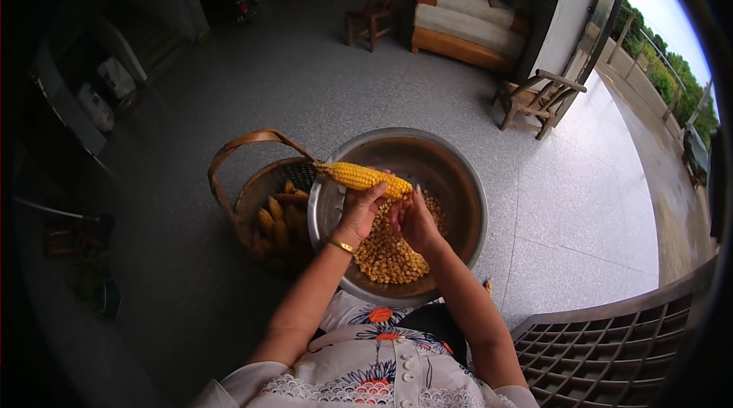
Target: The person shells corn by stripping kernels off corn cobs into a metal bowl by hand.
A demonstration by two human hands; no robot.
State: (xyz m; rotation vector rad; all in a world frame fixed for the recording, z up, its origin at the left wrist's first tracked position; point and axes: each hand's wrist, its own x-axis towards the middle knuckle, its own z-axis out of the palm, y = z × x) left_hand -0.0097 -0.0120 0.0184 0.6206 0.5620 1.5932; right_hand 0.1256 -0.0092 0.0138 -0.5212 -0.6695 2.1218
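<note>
A yellow corn cob [355, 174] lies tilted across my left hand [360, 212], whose fingers wrap round it from below. My right hand [414, 220] is at the cob's right end, with its fingers bent against the kernels there; part of them is hidden behind the hand. Both hands are above a wide metal basin [475, 202]. Loose corn kernels [389, 255] form a heap in the bottom of the basin. To the left, touching or close to the basin, stands a woven basket [246, 202] with a tall arched handle, holding several corn cobs [276, 219].
A wooden chair [379, 11] and a cushioned wooden sofa [467, 26] stand at the back. Near the doorway on the right is a small bamboo chair [538, 103]. A dark lattice panel [618, 347] fills the lower right. A small piece of corn [488, 286] lies on the floor.
</note>
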